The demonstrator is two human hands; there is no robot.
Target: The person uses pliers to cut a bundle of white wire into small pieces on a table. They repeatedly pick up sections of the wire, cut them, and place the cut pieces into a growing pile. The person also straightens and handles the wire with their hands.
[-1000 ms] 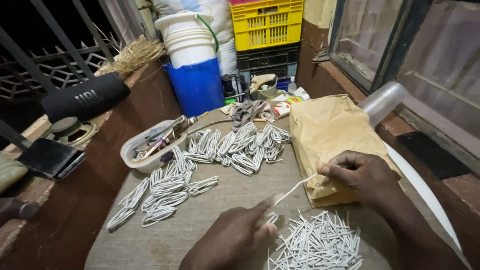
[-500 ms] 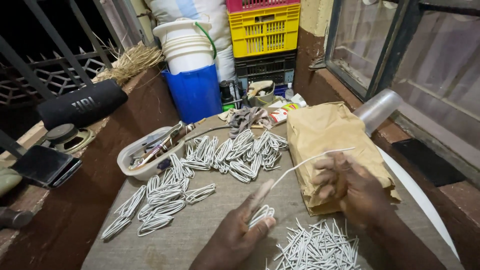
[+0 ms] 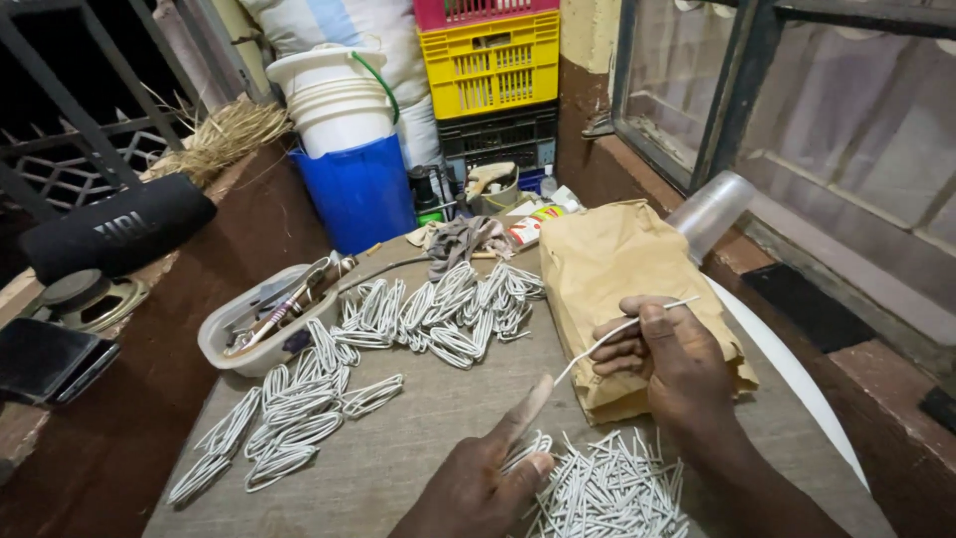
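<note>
My 2 hands work 1 thin white wire strand (image 3: 607, 339) over a coarse grey cloth-covered table (image 3: 418, 438): my right hand (image 3: 667, 364) pinches its upper end above a crumpled brown paper bag (image 3: 617, 269), while my left hand (image 3: 488, 478), forefinger extended, pinches a small wound white coil (image 3: 526, 450) at its lower end. Short cut white pieces (image 3: 607, 493) lie heaped just beside it, too many to count. Finished looped coils (image 3: 438, 309) spread behind, beside 1 oval plastic tub (image 3: 224, 344) and 1 blue bucket (image 3: 363, 194).
</note>
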